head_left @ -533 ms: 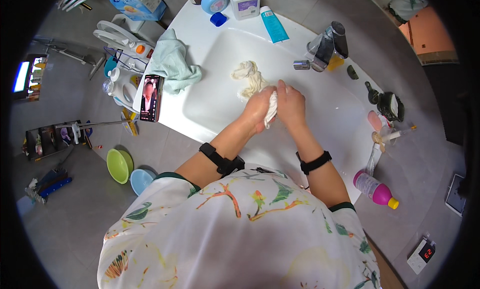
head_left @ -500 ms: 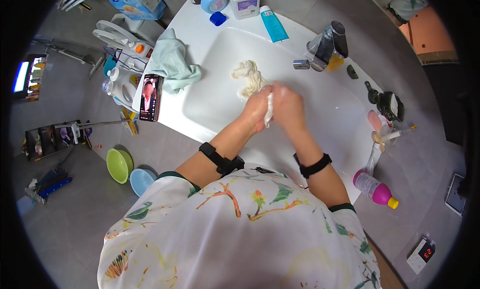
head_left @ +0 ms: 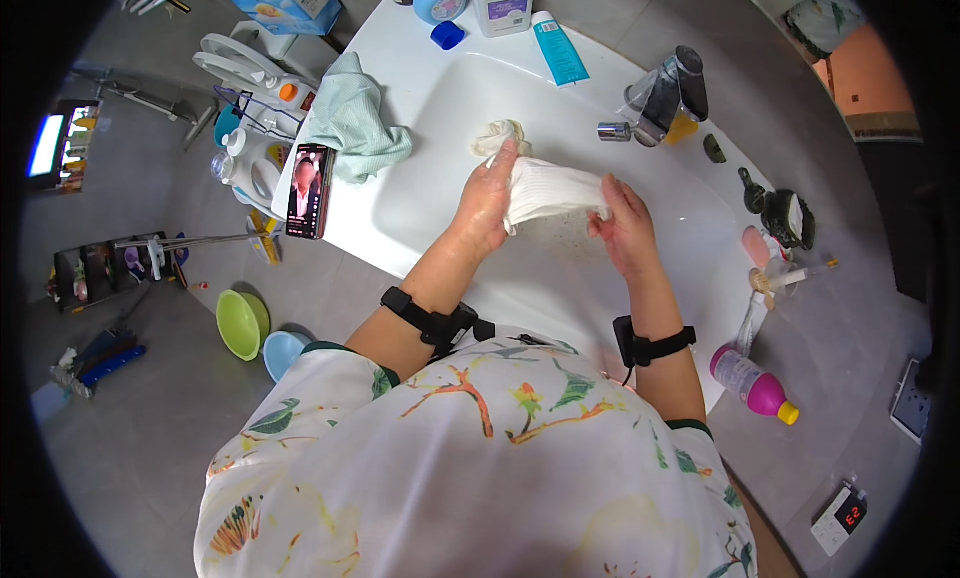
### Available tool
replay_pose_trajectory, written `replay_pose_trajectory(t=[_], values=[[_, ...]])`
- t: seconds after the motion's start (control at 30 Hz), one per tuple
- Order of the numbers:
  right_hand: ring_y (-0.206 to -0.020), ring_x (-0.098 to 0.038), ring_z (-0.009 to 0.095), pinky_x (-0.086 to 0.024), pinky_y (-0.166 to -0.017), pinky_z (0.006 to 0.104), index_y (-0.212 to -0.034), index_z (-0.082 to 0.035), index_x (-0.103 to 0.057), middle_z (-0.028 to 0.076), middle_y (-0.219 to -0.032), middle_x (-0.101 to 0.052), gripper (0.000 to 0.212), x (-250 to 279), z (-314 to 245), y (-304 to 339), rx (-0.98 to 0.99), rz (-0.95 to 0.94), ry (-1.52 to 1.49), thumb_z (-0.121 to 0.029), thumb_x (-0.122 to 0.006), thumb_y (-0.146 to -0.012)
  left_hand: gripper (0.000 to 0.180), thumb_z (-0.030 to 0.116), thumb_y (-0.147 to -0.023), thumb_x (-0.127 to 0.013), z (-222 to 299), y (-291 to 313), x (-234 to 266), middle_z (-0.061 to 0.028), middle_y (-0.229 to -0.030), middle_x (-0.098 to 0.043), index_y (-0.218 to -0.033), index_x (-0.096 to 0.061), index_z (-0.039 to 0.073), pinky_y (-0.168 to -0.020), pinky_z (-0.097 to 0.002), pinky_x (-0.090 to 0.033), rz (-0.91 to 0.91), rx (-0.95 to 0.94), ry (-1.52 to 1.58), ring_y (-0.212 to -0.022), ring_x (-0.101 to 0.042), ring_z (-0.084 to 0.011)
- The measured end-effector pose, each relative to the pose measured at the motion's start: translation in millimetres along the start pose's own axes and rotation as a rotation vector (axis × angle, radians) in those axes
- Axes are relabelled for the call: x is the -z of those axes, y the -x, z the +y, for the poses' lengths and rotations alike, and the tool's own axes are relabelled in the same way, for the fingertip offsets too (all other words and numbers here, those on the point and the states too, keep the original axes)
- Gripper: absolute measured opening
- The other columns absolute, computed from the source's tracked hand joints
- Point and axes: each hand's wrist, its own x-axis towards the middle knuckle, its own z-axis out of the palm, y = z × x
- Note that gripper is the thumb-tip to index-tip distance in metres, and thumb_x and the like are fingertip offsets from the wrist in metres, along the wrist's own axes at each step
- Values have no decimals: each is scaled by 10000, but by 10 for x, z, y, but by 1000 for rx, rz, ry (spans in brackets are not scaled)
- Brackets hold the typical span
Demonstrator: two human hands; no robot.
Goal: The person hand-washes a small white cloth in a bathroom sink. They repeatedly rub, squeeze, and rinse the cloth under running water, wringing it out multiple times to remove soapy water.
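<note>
A wet white sock point(head_left: 556, 188) with fine ribbing is stretched out flat between my two hands over the white sink point(head_left: 420, 118). My left hand point(head_left: 487, 200) grips its left end, thumb on top and pointing up. At the other end, my right hand point(head_left: 625, 226) pinches the edge between thumb and fingers. Just beyond my left thumb, a second crumpled white cloth piece point(head_left: 497, 138) lies in the basin, partly hidden by that hand and the sock. A chrome faucet point(head_left: 660, 103) stands at the sink's far right.
On the left counter are a pale green towel point(head_left: 358, 123) and a phone point(head_left: 308, 190). Bottles point(head_left: 502, 6) and a teal tube point(head_left: 560, 48) line the back edge. A pink bottle point(head_left: 750, 380) is at right. Two basins, green point(head_left: 243, 324) and blue point(head_left: 285, 354), sit at lower left.
My hands were pressed together around the bunched sock; now they are apart, with the sock spread between them. My right hand has moved right and down.
</note>
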Motion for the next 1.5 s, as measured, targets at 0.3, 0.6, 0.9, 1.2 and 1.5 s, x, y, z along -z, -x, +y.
replay_pose_trajectory(t=[0.3,0.6,0.9,1.2,1.5], values=[[-627,-515,84,-403,-508,216,-1008,3,-573,26,-794,-571,279,-134,-207,121,-26,-219,-163,-259,-586,-912,303,252,-832,-683,6,10,131,-54,-1005,-562,-1047,-583,63,-858,-320,-426,6,-446,-695,-988,-528,-186],[-672,-556,91,-421,-522,215,-1090,13,-589,56,-877,-631,299,-155,-258,228,2,-167,-85,-227,-558,-914,180,113,-849,-645,-53,243,-138,-18,-840,-608,-994,-592,22,-736,-239,-452,-191,-378,-681,-758,-554,-100],[-760,-536,70,-444,-711,218,-1039,-3,-609,21,-892,-625,213,-183,-173,102,358,-143,317,-155,-609,-891,131,126,-903,-546,-66,292,-233,-11,-775,-591,-914,-594,6,-674,-215,-449,-215,-194,-382,-715,-536,-62],[-803,-541,75,-442,-737,225,-1001,-6,-607,15,-887,-605,179,-253,-20,87,354,41,24,-161,-561,-926,176,163,-912,-507,-14,265,-151,-53,-886,-616,-981,-581,19,-786,-279,-493,-94,-145,-231,-811,-599,-134],[-825,-559,80,-458,-723,219,-1015,4,-610,26,-929,-615,190,-326,-116,175,403,28,152,-156,-570,-921,174,173,-953,-469,-19,340,-341,-26,-964,-583,-1045,-535,41,-773,-248,-459,-206,-99,46,-878,-556,-101]])
